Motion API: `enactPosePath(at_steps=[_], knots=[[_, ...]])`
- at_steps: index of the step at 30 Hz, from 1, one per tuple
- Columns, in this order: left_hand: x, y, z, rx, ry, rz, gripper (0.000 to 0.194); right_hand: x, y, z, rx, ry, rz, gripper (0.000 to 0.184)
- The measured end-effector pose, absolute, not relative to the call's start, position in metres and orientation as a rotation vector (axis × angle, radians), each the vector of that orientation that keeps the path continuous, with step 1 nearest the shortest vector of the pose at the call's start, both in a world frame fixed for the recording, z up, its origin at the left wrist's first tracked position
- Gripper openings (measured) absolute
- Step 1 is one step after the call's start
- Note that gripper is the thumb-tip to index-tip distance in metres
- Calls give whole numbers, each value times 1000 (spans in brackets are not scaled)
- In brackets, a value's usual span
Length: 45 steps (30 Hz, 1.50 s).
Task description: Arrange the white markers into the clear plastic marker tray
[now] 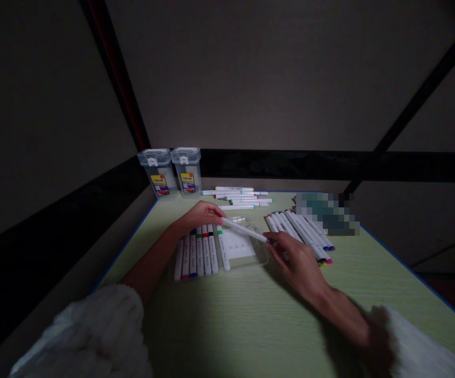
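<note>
Between my two hands is a white marker point(245, 229), slanting down to the right. My left hand point(200, 215) pinches its far left end, and my right hand point(299, 261) grips the other end with thumb and fingers. Beneath it lies an open clear plastic case point(259, 263) with a white sheet point(237, 245) in it. One green-banded marker point(223, 249) rests at the case's left side. Left of that, a row of white markers with coloured bands point(199, 257) lies side by side, partly hidden by my left hand.
Two clear lidded boxes point(187, 170) with yellow labels stand at the back left. Loose markers point(247, 197) lie along the back edge. Several more markers point(296, 231) are bunched beyond my right hand, beside a blurred-out patch point(326, 212). Blue edging borders the green table point(219, 325).
</note>
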State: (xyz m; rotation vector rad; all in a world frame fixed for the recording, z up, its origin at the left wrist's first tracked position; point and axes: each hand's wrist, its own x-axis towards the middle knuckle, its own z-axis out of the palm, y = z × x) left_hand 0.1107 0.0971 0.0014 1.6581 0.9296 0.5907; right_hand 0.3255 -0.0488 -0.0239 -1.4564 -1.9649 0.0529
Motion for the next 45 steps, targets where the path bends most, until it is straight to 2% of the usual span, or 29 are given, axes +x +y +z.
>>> enactPosePath(at_steps=[18, 26, 32, 45], knots=[[116, 99, -1, 1652, 974, 593, 7, 311, -54, -24, -1301, -2132, 147, 20], [117, 103, -5, 1723, 977, 608, 7, 306, -52, -29, -1244, -2172, 108, 21], [116, 102, -6, 1783, 1000, 615, 14, 305, -51, -32, -1244, -2182, 96, 24], [120, 106, -9, 1887, 1029, 639, 11, 296, -50, -32, -1224, -2235, 69, 23]])
